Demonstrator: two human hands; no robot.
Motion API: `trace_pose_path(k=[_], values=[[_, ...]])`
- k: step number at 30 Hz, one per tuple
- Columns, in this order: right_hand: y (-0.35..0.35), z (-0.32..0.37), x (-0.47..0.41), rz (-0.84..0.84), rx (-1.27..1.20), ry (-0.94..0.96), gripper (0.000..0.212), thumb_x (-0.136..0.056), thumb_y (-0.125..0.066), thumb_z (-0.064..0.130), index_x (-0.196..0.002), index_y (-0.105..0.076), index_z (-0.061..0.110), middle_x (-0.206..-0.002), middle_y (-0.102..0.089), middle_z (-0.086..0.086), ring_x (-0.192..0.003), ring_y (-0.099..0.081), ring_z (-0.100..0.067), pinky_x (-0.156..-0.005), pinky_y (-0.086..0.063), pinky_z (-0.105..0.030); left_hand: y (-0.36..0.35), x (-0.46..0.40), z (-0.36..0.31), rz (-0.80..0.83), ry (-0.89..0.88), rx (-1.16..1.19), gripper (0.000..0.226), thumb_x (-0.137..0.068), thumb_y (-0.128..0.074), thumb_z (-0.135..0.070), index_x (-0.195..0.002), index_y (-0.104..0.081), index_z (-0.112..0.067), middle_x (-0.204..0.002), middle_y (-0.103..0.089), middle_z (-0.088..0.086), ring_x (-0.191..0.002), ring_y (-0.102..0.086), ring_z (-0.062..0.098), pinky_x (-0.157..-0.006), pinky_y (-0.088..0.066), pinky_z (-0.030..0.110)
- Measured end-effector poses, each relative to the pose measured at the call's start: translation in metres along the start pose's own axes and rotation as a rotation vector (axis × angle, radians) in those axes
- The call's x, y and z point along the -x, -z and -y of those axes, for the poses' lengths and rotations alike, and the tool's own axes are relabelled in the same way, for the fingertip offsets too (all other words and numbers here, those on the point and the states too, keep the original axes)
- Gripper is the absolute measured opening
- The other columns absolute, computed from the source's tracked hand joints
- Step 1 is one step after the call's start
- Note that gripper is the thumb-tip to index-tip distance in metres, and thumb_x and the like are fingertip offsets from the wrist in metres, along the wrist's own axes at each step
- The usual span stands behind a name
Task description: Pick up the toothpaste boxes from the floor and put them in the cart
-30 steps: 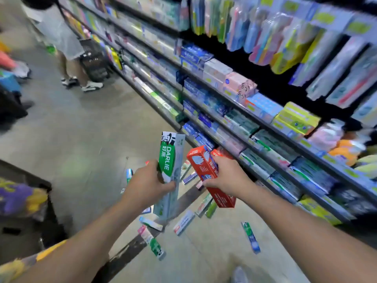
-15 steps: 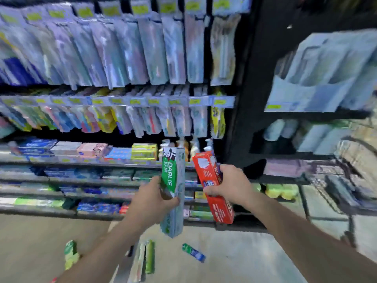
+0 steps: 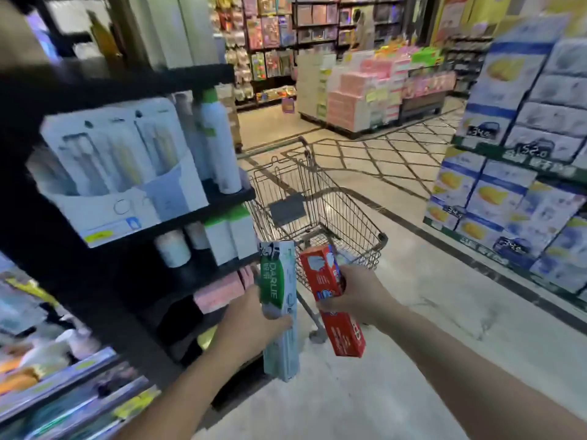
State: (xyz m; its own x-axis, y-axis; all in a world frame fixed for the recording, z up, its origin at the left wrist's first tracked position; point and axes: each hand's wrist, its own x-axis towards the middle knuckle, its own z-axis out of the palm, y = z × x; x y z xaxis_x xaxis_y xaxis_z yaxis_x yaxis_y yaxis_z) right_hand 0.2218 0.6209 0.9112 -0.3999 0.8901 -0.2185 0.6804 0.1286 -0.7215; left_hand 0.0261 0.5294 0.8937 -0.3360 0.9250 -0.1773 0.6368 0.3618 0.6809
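My left hand [image 3: 246, 315] grips a green and white Darlie toothpaste box [image 3: 281, 312], held upright. A red toothpaste box [image 3: 333, 303] sits tilted in my right hand [image 3: 355, 293]. Both boxes are at chest height, side by side. A metal wire shopping cart [image 3: 336, 217] stands just beyond them on the floor, its basket open at the top with a grey flap inside. The boxes are in front of the cart's near rim, not over the basket.
A black shelf end [image 3: 127, 185] with bottles and packs stands close on the left. Stacked blue and white packs [image 3: 521, 173] line the right. A pink display [image 3: 365, 96] sits farther back. Pale floor [image 3: 413, 328] lies around the cart.
The view has swung right from the toothpaste shelves to the cart at the aisle end. Both hands still hold the same boxes in the same pose.
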Motion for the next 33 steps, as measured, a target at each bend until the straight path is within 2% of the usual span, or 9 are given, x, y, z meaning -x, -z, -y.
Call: trace_pose_path(k=[2, 5, 11, 14, 16, 23, 26, 30, 33], values=[[0.028, -0.027, -0.009, -0.021, -0.022, -0.052, 0.035, -0.069, -0.086, 0.032, -0.093, -0.062, 0.023, -0.089, -0.069, 0.008, -0.082, -0.068, -0.011, -0.077, -0.055, -0.031, -0.023, -0.026, -0.031, 0.042, -0.038, -0.023, 0.045, -0.068, -0.08, -0.045, -0.099, -0.054, -0.026, -0.092, -0.067, -0.015, -0.083, -0.065, 0.006, -0.075, -0.058, 0.036], [0.057, -0.062, -0.029, -0.06, -0.074, -0.112, 0.034, -0.069, -0.087, 0.032, -0.089, -0.059, 0.029, -0.087, -0.067, 0.01, -0.077, -0.065, -0.006, -0.075, -0.053, -0.029, -0.054, -0.065, -0.067, 0.103, -0.077, -0.045, 0.048, -0.068, -0.08, -0.047, -0.101, -0.053, -0.025, -0.095, -0.067, -0.013, -0.084, -0.065, 0.007, -0.075, -0.059, 0.037], [0.099, -0.11, -0.105, -0.071, -0.115, -0.222, 0.037, -0.07, -0.086, 0.035, -0.084, -0.052, 0.034, -0.083, -0.064, 0.013, -0.069, -0.061, -0.003, -0.063, -0.046, -0.023, -0.1, -0.155, -0.111, 0.188, -0.121, -0.101, 0.051, -0.074, -0.078, -0.049, -0.104, -0.044, -0.025, -0.094, -0.061, -0.017, -0.083, -0.059, 0.004, -0.068, -0.053, 0.024], [0.122, -0.123, -0.156, -0.083, -0.1, -0.241, 0.036, -0.072, -0.085, 0.033, -0.088, -0.053, 0.032, -0.083, -0.064, 0.013, -0.07, -0.061, -0.004, -0.064, -0.047, -0.023, -0.116, -0.214, -0.123, 0.212, -0.129, -0.094, 0.049, -0.075, -0.078, -0.049, -0.106, -0.049, -0.025, -0.099, -0.065, -0.013, -0.082, -0.061, 0.003, -0.058, -0.046, 0.018], [0.139, -0.129, -0.19, -0.09, -0.091, -0.263, 0.037, -0.072, -0.085, 0.033, -0.092, -0.055, 0.03, -0.086, -0.065, 0.011, -0.073, -0.063, -0.007, -0.067, -0.049, -0.025, -0.123, -0.255, -0.133, 0.223, -0.125, -0.072, 0.048, -0.074, -0.078, -0.05, -0.105, -0.05, -0.026, -0.098, -0.066, -0.014, -0.083, -0.062, 0.003, -0.057, -0.045, 0.018], [0.181, -0.148, -0.303, -0.087, -0.069, -0.319, 0.037, -0.068, -0.087, 0.037, -0.087, -0.056, 0.032, -0.094, -0.07, 0.008, -0.075, -0.064, -0.008, -0.071, -0.051, -0.026, -0.135, -0.374, -0.162, 0.256, -0.039, 0.014, 0.038, -0.078, -0.077, -0.041, -0.102, -0.051, -0.025, -0.093, -0.064, -0.014, -0.079, -0.062, 0.001, -0.057, -0.048, 0.018], [0.189, -0.161, -0.351, -0.042, -0.069, -0.331, 0.037, -0.071, -0.085, 0.037, -0.094, -0.058, 0.028, -0.102, -0.071, 0.003, -0.083, -0.066, -0.013, -0.073, -0.051, -0.029, -0.144, -0.417, -0.161, 0.251, 0.02, 0.013, 0.038, -0.08, -0.076, -0.042, -0.101, -0.051, -0.024, -0.094, -0.065, -0.013, -0.077, -0.062, -0.001, -0.053, -0.048, 0.016], [0.19, -0.186, -0.421, -0.017, -0.083, -0.336, 0.043, -0.078, -0.078, 0.032, -0.113, -0.058, 0.017, -0.112, -0.069, -0.001, -0.097, -0.066, -0.021, -0.082, -0.053, -0.035, -0.16, -0.471, -0.147, 0.227, 0.114, 0.001, 0.038, -0.077, -0.076, -0.046, -0.098, -0.051, -0.026, -0.094, -0.067, -0.013, -0.08, -0.066, 0.005, -0.068, -0.06, 0.032], [0.186, -0.204, -0.472, 0.061, -0.091, -0.319, 0.037, -0.084, -0.072, 0.023, -0.116, -0.056, 0.013, -0.113, -0.067, -0.005, -0.102, -0.065, -0.026, -0.088, -0.052, -0.039, -0.175, -0.503, -0.137, 0.191, 0.216, 0.004, 0.034, -0.08, -0.075, -0.043, -0.088, -0.044, -0.031, -0.09, -0.065, -0.014, -0.073, -0.067, 0.007, -0.065, -0.06, 0.033]])
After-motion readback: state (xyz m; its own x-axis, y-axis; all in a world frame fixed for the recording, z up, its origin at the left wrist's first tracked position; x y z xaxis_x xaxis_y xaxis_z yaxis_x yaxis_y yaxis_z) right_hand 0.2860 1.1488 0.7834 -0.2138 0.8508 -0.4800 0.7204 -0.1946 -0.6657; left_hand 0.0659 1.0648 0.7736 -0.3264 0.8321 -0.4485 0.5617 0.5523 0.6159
